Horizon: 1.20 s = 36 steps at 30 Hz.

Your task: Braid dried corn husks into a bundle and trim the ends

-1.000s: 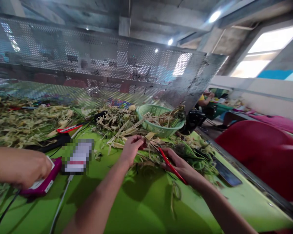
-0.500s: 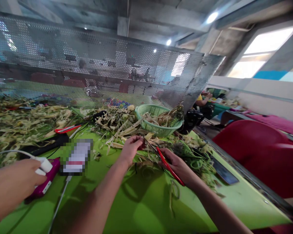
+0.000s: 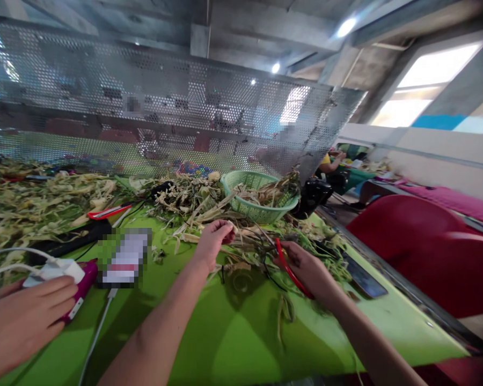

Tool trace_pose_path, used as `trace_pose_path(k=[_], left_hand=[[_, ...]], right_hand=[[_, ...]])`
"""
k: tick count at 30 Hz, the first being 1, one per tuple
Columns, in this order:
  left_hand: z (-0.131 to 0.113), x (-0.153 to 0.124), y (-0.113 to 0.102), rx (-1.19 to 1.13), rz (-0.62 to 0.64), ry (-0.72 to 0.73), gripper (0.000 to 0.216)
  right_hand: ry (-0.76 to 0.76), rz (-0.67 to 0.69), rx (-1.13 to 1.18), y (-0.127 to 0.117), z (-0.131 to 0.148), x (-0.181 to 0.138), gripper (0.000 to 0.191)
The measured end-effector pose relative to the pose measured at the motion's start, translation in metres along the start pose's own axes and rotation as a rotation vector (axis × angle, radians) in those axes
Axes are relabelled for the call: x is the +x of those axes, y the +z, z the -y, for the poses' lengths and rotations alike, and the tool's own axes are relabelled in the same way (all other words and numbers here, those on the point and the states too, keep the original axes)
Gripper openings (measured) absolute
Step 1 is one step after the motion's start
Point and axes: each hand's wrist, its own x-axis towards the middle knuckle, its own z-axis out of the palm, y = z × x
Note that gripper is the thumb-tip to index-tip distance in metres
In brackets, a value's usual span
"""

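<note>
The left hand (image 3: 214, 238) is over the middle of the green worktop (image 3: 233, 332), thumb and fingertips closed in a narrow pinch on the end of a dried leaf strip (image 3: 245, 236). The strip runs rightward out of the litter towards the right hand (image 3: 308, 268). Held by its tip and lifted a little off the surface, it seems to be kept apart from the tangle under it so that the blades can get at it alone.

The right hand is wrapped around the red-handled snips (image 3: 286, 265), with the handle lying along the palm and the blade end pointing up and left towards the strip. Whether the blades touch the strip is too blurred to tell.

A green mesh basket (image 3: 230, 188) stands just beyond both hands towards the far edge, partly filled with husks, close enough to drop pieces in without reaching. A heap of dried husks (image 3: 36, 198) covers the far left of the worktop, and a second red cutter (image 3: 108, 212) lies at its edge. A dark phone (image 3: 362, 276) rests by the right edge.

At the near left corner a co-worker's hand (image 3: 24, 316) lies on a pink device (image 3: 82, 281) with a white plug (image 3: 54, 269) and cable in it. A perforated metal screen (image 3: 165, 107) rises behind the far edge.
</note>
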Motion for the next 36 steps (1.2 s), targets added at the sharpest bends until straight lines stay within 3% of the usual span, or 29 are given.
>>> trace_pose_path(k=[2, 5, 9, 12, 15, 19, 26, 31, 34, 36], left_hand=[[-0.004, -0.002, 0.001, 0.012, -0.018, 0.013, 0.027], [-0.007, -0.003, 0.003, 0.017, -0.044, 0.031, 0.026], [-0.007, -0.002, 0.003, 0.037, -0.052, 0.035, 0.025], [-0.007, -0.001, 0.001, 0.078, -0.054, 0.052, 0.022], [-0.007, -0.001, 0.001, 0.116, -0.048, 0.078, 0.019], [-0.009, -0.002, 0.005, 0.137, -0.004, 0.125, 0.023], [-0.007, -0.002, 0.005, 0.144, -0.022, 0.125, 0.027], [0.001, -0.001, 0.003, 0.256, 0.046, 0.188, 0.025], [-0.001, -0.003, 0.002, 0.404, 0.072, 0.167, 0.022], [-0.007, -0.006, -0.001, 0.620, 0.112, 0.167, 0.017]], right_hand=[[0.087, -0.033, -0.286, -0.016, -0.014, 0.001, 0.042], [0.075, -0.030, -0.585, -0.035, -0.029, 0.002, 0.046], [0.093, -0.011, -0.744, -0.046, -0.013, 0.005, 0.036], [-0.024, -0.126, -0.560, -0.038, 0.022, 0.015, 0.032], [-0.193, -0.038, -0.115, -0.015, 0.054, 0.032, 0.030], [-0.246, -0.030, 0.159, 0.022, 0.075, 0.055, 0.031], [-0.220, -0.203, 0.181, 0.046, 0.073, 0.061, 0.020], [-0.210, -0.226, 0.221, 0.050, 0.064, 0.056, 0.018], [-0.227, -0.226, 0.225, 0.047, 0.057, 0.056, 0.017], [-0.218, -0.253, 0.231, 0.043, 0.050, 0.058, 0.017]])
